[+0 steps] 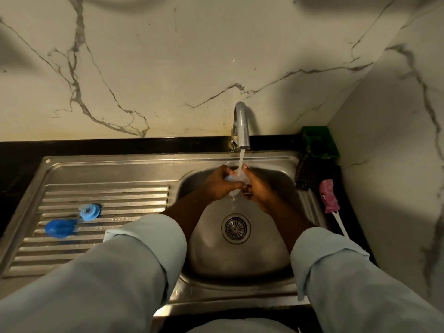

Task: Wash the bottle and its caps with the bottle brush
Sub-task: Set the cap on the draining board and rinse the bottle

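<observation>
A pale marble wall [168,56] with grey veins filled the upper half of the frame and turned a corner at the right. Below it a black counter [19,159] held one stainless steel sink [144,162], its ribbed draining board [108,195] at the left and a rounded basin at centre. Two pale blue sleeves [108,272], rolled at the cuff, reached in from the bottom edge.

One curved metal tap [241,126] at upper centre poured a thin stream of water. Under it the left hand [217,182] and the right hand [260,188] met over the basin, the fingers of both curled round one small clear bottle [243,179], wet and mostly hidden between them.

At the right edge of the sink lay one bottle brush [328,197], with a pink fuzzy head and a thin white handle. Above it sat a green plastic holder [319,143] in the corner and a dark bristly scrubber [306,174] beside it.

Two blue caps rested on the draining board at lower left, just beside each other: a light blue round cap [89,211] and a darker blue domed cap [60,227]. One round slotted strainer [236,228] sat in the basin floor.
</observation>
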